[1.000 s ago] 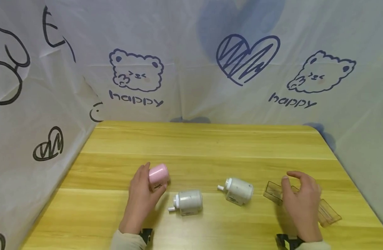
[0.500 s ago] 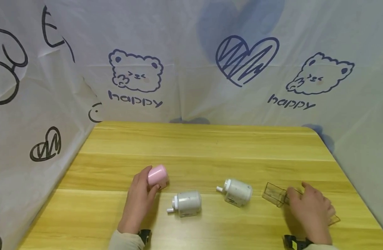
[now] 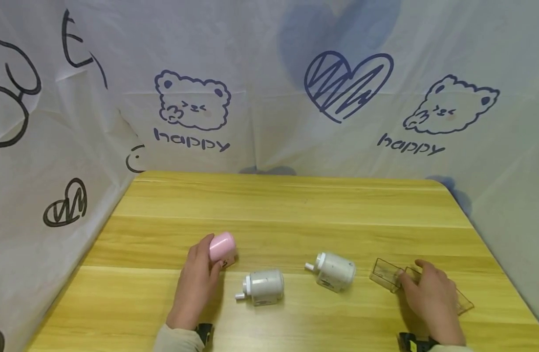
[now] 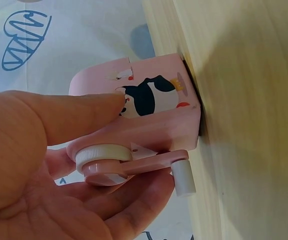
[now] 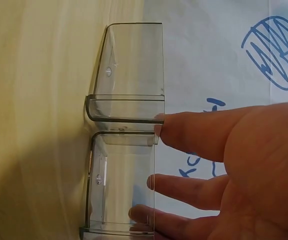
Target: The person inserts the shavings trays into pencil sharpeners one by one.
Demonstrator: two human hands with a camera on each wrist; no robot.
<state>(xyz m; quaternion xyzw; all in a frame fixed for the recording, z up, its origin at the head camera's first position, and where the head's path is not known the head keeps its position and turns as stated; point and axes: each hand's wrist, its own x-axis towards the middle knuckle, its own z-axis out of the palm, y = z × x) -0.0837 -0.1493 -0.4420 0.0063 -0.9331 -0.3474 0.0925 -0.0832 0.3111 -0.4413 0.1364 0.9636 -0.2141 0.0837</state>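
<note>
My left hand (image 3: 194, 283) grips a pink sharpener-like device (image 3: 223, 246) that stands on the table. In the left wrist view the thumb lies on its printed side (image 4: 159, 95), and the other fingers are behind its crank (image 4: 154, 163). My right hand (image 3: 434, 298) is at the row of clear plastic boxes (image 3: 384, 275) on the right. In the right wrist view the thumb touches the edge of one clear box (image 5: 134, 65), while fingertips rest at the neighbouring box (image 5: 119, 185).
Two whitish devices with white cranks lie between the hands, one nearer the left (image 3: 267, 287) and one nearer the right (image 3: 337, 272). The wooden table (image 3: 295, 205) meets a white cloth with drawings (image 3: 269, 98) at its back and sides.
My left thumb has moved in against the pink device. My right hand has shifted slightly right and down over the clear boxes, which have moved a little.
</note>
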